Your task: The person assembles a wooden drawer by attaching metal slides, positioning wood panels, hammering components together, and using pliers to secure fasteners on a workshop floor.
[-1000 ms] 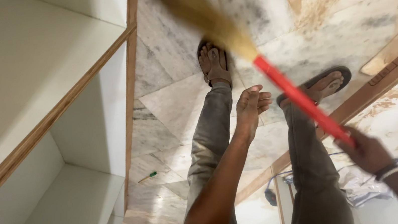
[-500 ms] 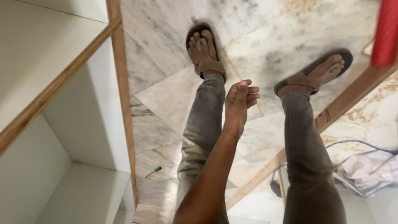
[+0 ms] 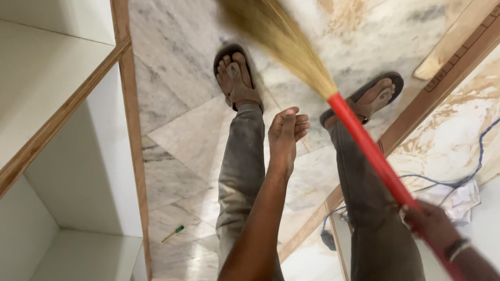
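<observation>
While the view hangs upside down over the floor, the far-left side fills w/ a white laminate shelf unit with plywood-brown edging (image 3: 40, 141), its compartments open toward the camera. Just right of it, at approx 7 o'clock from frame centre, a small green-handled screwdriver (image 3: 173, 233) lies on the grey-veined marble floor (image 3: 178, 73), well apart from both feet.

Moving right, the left leg in grey trousers (image 3: 242, 167) runs up to a foot in a brown strapped sandal (image 3: 236, 78) at about 11 o'clock. The left hand (image 3: 286, 136) sits near centre, at the end of a bare forearm reaching in from 6 o'clock; fingers curled loosely inward, not spread, holding nothing that can be made out. It hangs just beside the left trouser leg, between the two legs.

Next, a straw-coloured grass broom with a red plastic handle (image 3: 289, 46) slants from 12 o'clock down to 4 o'clock; bristles blurred, fanned over the marble near the left sandal. Bristles meet the red handle just left of the right foot in a dark sandal (image 3: 375, 96).

Lower right, approx 4 o'clock, the right hand (image 3: 428, 223) is wrapped tight round the red handle, bangles on the wrist. Behind it, crumpled white sheeting (image 3: 457, 197) and a blue cable (image 3: 489, 124) lie on the floor near a brown wooden threshold strip (image 3: 472, 30) at 2 o'clock.
</observation>
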